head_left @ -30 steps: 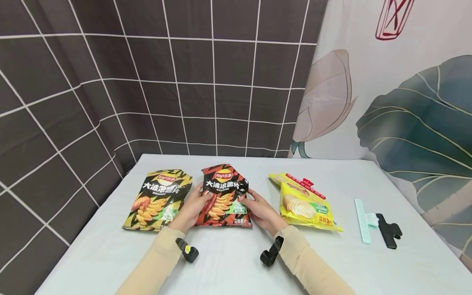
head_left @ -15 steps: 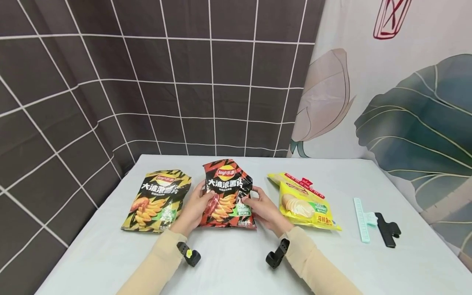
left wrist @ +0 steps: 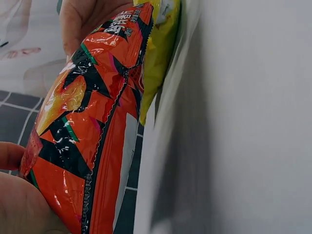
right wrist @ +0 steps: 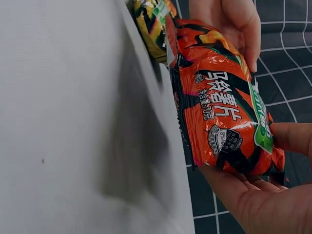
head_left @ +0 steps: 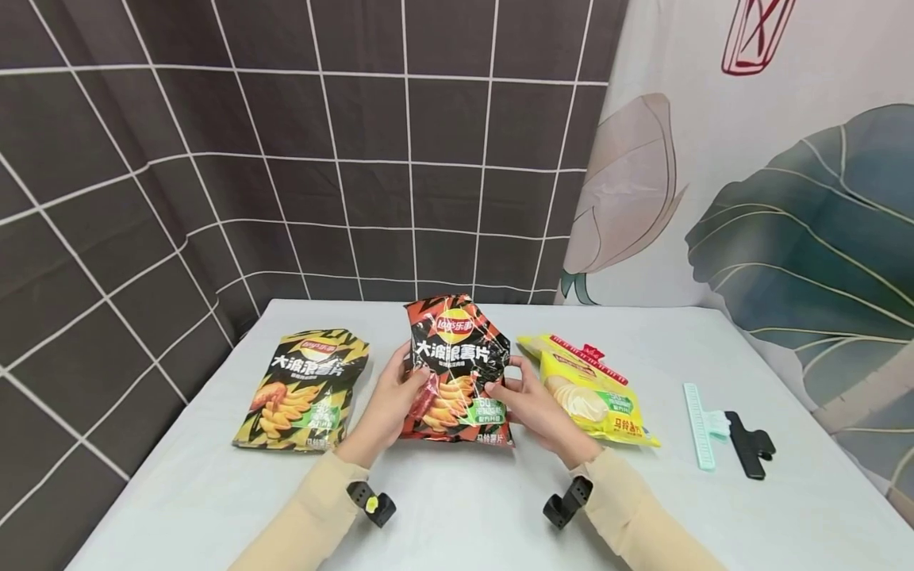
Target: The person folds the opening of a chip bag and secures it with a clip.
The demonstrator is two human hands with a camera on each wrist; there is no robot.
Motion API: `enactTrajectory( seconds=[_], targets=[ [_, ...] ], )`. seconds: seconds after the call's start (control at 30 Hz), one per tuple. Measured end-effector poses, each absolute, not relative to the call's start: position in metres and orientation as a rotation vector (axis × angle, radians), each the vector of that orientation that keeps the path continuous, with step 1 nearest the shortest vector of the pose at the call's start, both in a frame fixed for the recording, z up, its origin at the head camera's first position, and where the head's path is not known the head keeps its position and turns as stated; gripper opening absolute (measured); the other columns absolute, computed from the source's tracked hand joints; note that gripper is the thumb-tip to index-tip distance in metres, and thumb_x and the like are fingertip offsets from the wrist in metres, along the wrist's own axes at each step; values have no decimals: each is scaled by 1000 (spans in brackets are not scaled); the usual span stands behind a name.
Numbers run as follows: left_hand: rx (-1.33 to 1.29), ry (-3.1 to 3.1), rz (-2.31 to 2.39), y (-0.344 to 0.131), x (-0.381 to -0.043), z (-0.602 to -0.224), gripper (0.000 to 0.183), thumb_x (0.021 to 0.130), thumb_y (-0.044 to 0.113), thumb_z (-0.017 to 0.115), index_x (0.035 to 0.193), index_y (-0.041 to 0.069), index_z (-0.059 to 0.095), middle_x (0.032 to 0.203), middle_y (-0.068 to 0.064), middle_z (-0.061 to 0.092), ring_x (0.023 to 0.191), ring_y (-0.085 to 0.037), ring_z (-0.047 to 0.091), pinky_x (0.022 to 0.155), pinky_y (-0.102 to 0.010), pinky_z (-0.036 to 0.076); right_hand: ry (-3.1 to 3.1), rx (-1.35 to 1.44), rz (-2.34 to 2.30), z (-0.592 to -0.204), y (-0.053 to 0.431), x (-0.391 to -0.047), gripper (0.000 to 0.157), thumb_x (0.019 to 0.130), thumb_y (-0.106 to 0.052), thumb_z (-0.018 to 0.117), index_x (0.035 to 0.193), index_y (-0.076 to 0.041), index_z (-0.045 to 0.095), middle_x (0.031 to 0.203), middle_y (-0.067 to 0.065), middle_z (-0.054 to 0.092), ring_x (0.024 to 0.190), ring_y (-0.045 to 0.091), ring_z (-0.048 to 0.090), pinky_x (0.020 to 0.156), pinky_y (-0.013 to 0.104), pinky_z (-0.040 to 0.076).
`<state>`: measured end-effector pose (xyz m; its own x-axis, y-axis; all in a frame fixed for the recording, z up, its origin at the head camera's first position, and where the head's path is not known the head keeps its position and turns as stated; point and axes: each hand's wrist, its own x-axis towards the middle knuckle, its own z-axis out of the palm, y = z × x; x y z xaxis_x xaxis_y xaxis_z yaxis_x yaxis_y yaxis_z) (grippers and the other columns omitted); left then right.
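Observation:
Between both hands is a red and black bag of potato chips (head_left: 457, 357), tilted up with its printed front towards me. Its top right corner slopes away. My left hand (head_left: 385, 408) grips the bag's left side, thumb on the front. On the right side, my right hand (head_left: 537, 406) holds it with the thumb (right wrist: 292, 136) on the front and the other fingers behind. Both wrist views show the bag's bottom seam (right wrist: 183, 112) off the white table, over a dark shadow. The fingers behind the bag are partly hidden.
A yellow and black chip bag (head_left: 303, 392) lies on the white table (head_left: 457, 507) to the left. To the right lies a yellow chip bag (head_left: 585, 396) with a red clip (head_left: 589, 357) across its top. Farther right are a mint clip (head_left: 700, 424) and a black clip (head_left: 747, 444).
Both hands have lifted the red chip bag, tilted its top up and carried it to the right, closer to the yellow bag. The other bags and clips stay in place.

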<state>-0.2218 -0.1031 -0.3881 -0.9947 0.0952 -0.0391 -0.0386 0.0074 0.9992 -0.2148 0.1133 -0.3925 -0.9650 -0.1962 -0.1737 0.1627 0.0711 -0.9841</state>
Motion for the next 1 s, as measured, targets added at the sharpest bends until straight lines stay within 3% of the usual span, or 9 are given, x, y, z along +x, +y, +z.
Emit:
enactTrajectory(
  seconds=[0.33, 0.6, 0.8, 1.0],
  targets=[
    [215, 2141, 2182, -90, -209, -383, 61, 97, 7, 50, 152, 16, 24, 144, -17, 43, 125, -29, 50, 101, -36, 47, 2128, -85, -1965, -380, 133, -199, 59, 92, -11, 60, 138, -10, 23, 135, 29, 51, 102, 26, 66, 86, 40, 55],
    [322, 2146, 2169, -81, -200, -385, 61, 95, 5, 52, 150, 13, 28, 147, -15, 38, 134, -31, 40, 111, -43, 37, 2190, -135, -1915, -377, 152, -188, 61, 88, -13, 67, 133, -9, 28, 132, 27, 54, 104, 25, 65, 86, 39, 56],
    [392, 2137, 2117, -76, -195, -386, 63, 92, 1, 55, 149, 12, 29, 141, -17, 42, 124, -30, 47, 100, -35, 47, 2235, -217, -1866, -379, 167, -181, 62, 87, -14, 70, 132, -6, 28, 132, 27, 54, 111, 28, 63, 90, 34, 54],
    [445, 2151, 2057, -73, -190, -385, 64, 92, 4, 58, 149, 10, 28, 137, -20, 44, 119, -32, 53, 92, -34, 53, 2251, -321, -1842, -384, 179, -176, 61, 87, -12, 69, 131, -4, 28, 130, 30, 54, 113, 29, 62, 89, 32, 54]
  ],
)
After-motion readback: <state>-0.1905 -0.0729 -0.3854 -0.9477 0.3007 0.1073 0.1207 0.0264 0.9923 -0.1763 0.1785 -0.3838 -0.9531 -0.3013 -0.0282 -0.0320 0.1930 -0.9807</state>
